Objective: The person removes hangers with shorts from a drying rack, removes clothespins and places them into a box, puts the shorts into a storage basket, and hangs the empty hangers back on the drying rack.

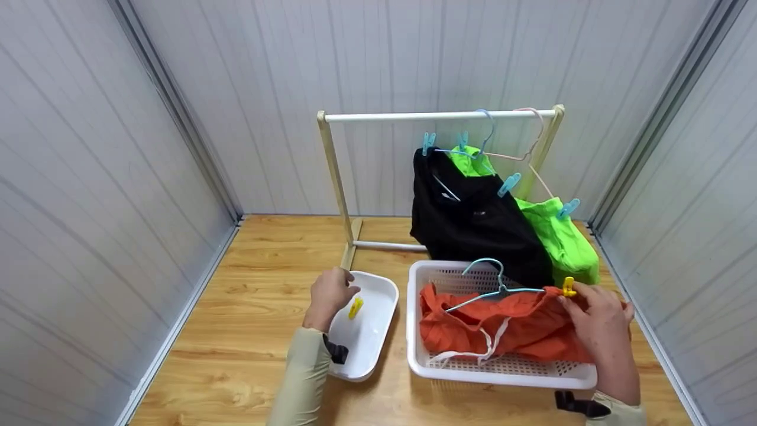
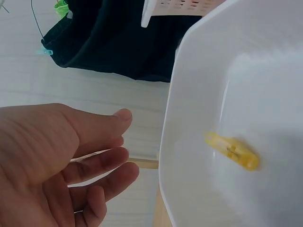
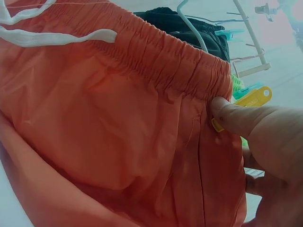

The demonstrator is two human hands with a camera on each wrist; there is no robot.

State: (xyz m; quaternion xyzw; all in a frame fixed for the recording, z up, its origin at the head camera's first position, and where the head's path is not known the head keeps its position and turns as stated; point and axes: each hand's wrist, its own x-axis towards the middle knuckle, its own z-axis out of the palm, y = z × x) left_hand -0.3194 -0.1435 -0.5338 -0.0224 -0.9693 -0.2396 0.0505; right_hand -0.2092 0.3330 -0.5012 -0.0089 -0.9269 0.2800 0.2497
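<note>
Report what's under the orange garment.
The white basket is under the orange garment; some of its perforations show along the near side. The garment hides much of the bottom, so anything lying there can't be seen.

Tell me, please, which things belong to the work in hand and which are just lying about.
Apparently in the work:
orange garment, held by the right hand
blue hanger at its waistband
yellow clip at its edge
second yellow clip, in the white tray near the left hand
white basket

Apparently just nearby:
black garment
green clothing
blue clips
rack
</note>
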